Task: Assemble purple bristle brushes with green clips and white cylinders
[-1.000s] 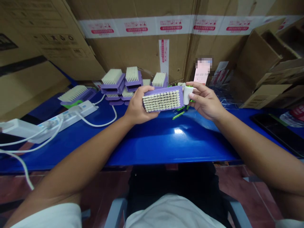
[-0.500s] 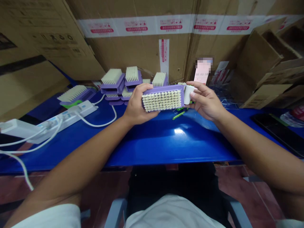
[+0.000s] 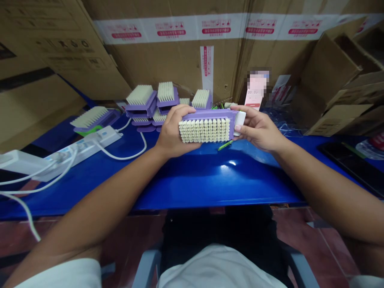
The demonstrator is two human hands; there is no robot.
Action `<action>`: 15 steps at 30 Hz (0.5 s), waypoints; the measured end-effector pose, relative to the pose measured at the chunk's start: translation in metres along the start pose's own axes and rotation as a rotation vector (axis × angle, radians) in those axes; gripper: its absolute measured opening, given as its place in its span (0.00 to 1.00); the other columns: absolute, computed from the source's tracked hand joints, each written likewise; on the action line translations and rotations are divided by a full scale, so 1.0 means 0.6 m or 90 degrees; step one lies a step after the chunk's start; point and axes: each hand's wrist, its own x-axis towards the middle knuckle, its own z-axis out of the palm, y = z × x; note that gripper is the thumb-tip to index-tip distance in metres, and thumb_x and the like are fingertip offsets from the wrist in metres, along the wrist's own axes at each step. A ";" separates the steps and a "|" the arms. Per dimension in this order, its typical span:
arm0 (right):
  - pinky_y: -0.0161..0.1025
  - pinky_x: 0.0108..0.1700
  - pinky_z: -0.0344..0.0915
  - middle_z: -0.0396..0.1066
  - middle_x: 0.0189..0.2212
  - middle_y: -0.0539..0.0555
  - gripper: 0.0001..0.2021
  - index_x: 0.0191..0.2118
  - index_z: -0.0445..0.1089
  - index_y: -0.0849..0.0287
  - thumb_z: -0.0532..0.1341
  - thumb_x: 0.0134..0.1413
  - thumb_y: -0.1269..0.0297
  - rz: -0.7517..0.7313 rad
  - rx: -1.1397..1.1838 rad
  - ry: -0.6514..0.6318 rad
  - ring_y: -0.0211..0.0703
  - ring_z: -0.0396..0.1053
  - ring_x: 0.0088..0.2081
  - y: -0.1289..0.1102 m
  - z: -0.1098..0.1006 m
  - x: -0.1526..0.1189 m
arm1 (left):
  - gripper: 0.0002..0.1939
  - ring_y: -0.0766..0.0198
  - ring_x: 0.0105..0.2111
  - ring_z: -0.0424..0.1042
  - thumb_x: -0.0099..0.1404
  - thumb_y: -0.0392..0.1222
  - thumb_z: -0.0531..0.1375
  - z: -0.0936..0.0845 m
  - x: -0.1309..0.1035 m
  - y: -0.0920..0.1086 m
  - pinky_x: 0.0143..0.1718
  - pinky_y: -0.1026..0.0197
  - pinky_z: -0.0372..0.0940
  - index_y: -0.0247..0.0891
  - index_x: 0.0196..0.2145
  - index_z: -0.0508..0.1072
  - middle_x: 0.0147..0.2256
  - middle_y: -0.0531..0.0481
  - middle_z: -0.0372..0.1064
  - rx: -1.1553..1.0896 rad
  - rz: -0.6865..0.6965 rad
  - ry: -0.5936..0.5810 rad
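Observation:
My left hand (image 3: 173,132) is closed around the left end of a purple scrubbing brush (image 3: 207,130), its cream bristles facing me. Pinched between the thumb and fingers of my right hand (image 3: 260,129) is a small white piece with ridges (image 3: 240,120), held against the brush's right end. Whether the piece is fixed to the brush I cannot tell. Behind my left hand stand stacked purple brushes (image 3: 141,96) with bristles up. A green strip (image 3: 225,145) lies on the table just below the held brush.
On the blue table (image 3: 210,184) a white power strip (image 3: 81,148) with cables lies at the left, near another brush (image 3: 93,117). A phone with a timer (image 3: 254,94) leans at the back. A dark phone (image 3: 351,166) lies right. Cardboard boxes (image 3: 174,56) wall the back.
The white piece has moved left, closer against the brush's right end, together with my right hand. The brush has turned slightly; my left hand keeps its hold.

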 end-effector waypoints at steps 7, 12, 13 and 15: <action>0.50 0.45 0.86 0.84 0.48 0.51 0.32 0.59 0.78 0.44 0.84 0.49 0.54 0.001 -0.033 -0.034 0.52 0.83 0.46 -0.001 -0.005 -0.001 | 0.39 0.43 0.65 0.74 0.65 0.62 0.71 0.000 -0.005 -0.002 0.66 0.29 0.71 0.47 0.66 0.64 0.63 0.42 0.73 -0.002 -0.036 -0.038; 0.51 0.45 0.86 0.83 0.52 0.52 0.33 0.62 0.76 0.44 0.83 0.52 0.52 -0.025 -0.066 -0.047 0.54 0.82 0.49 0.008 -0.011 0.001 | 0.43 0.41 0.61 0.77 0.54 0.54 0.78 0.006 -0.004 -0.004 0.65 0.34 0.74 0.48 0.63 0.67 0.61 0.42 0.76 -0.023 -0.023 -0.006; 0.51 0.46 0.86 0.83 0.52 0.53 0.33 0.64 0.75 0.45 0.82 0.54 0.51 -0.034 -0.076 -0.055 0.54 0.82 0.50 0.011 -0.014 0.002 | 0.44 0.41 0.61 0.77 0.54 0.53 0.79 0.006 -0.003 -0.003 0.65 0.34 0.74 0.48 0.63 0.67 0.61 0.43 0.76 -0.025 -0.024 -0.006; 0.51 0.46 0.86 0.82 0.54 0.54 0.34 0.66 0.73 0.45 0.80 0.57 0.50 -0.055 -0.094 -0.076 0.54 0.82 0.51 0.016 -0.020 0.004 | 0.44 0.41 0.62 0.77 0.53 0.51 0.79 0.005 -0.003 0.000 0.66 0.35 0.74 0.48 0.63 0.66 0.61 0.43 0.76 -0.027 -0.032 -0.006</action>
